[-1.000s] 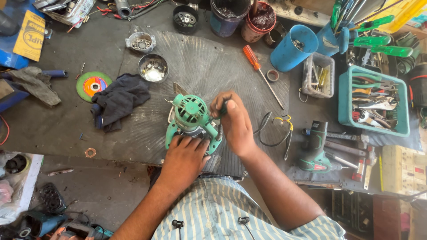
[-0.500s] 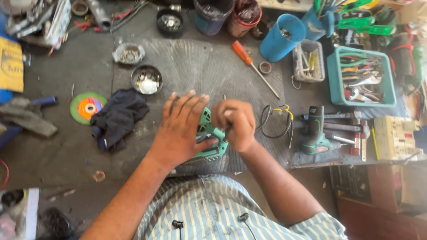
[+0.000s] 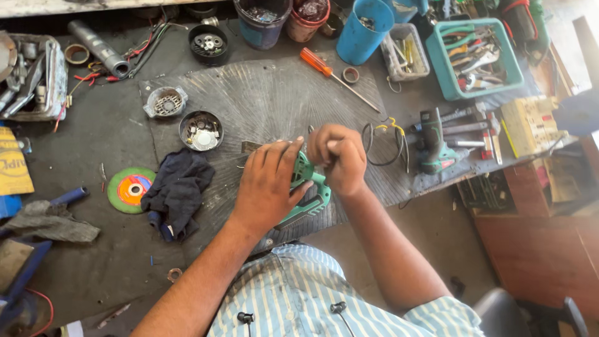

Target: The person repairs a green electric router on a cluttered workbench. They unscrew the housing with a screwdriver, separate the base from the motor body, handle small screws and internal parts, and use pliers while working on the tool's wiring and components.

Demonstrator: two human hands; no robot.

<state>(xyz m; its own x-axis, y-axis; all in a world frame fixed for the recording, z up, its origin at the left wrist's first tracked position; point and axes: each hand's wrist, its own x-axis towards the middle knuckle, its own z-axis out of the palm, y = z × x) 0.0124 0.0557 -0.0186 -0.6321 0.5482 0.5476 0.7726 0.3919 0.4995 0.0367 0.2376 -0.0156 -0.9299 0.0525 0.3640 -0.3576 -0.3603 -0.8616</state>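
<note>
Teal bin [image 3: 437, 75] holds pliers; a black bowl [image 3: 200, 130] holds what look like small metal parts.
Left hand [image 3: 268, 184] lies fingers together on the green power-tool housing [image 3: 306, 190]; right hand [image 3: 339, 157] pinches its top.

A short-sleeved shirt [image 3: 299, 293] — pale blue and white stripes — with black earbuds [image 3: 246, 317] dangling.

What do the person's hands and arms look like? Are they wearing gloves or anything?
No gloves: the left hand and right hand are bare, with no rings or watch showing. The forearms are bare too. Short sleeves of a light blue and white striped shirt begin near the elbows.
</note>
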